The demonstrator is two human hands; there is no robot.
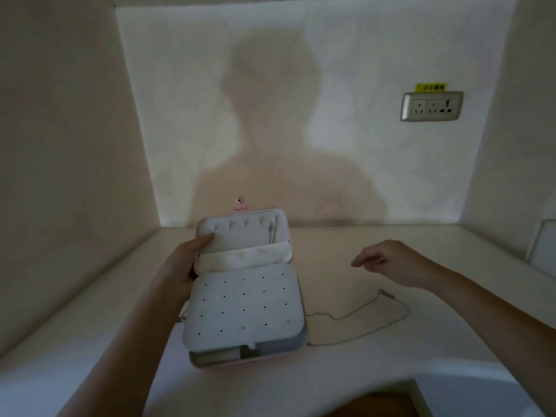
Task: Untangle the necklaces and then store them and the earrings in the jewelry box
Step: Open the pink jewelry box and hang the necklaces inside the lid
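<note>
Left hand [186, 263]: you grip the left edge of the open jewelry box [243, 305] lid.
Right hand [388, 260]: your fingers hang loose, holding nothing.
Necklace [383, 293]: on the table [391, 371], just right of the box.

Matt cloth-lined jewelry box [243, 305]; thin metal necklace [365, 314].

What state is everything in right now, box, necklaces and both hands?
jewelry box: open, lid up.
earring panel: folded down flat, no earrings seen.
hung necklace: hanging inside the lid.
table necklace: loose on the table, right of the box, untouched.
left hand: grips the lid's left edge.
right hand: above the table, holding nothing.
</note>
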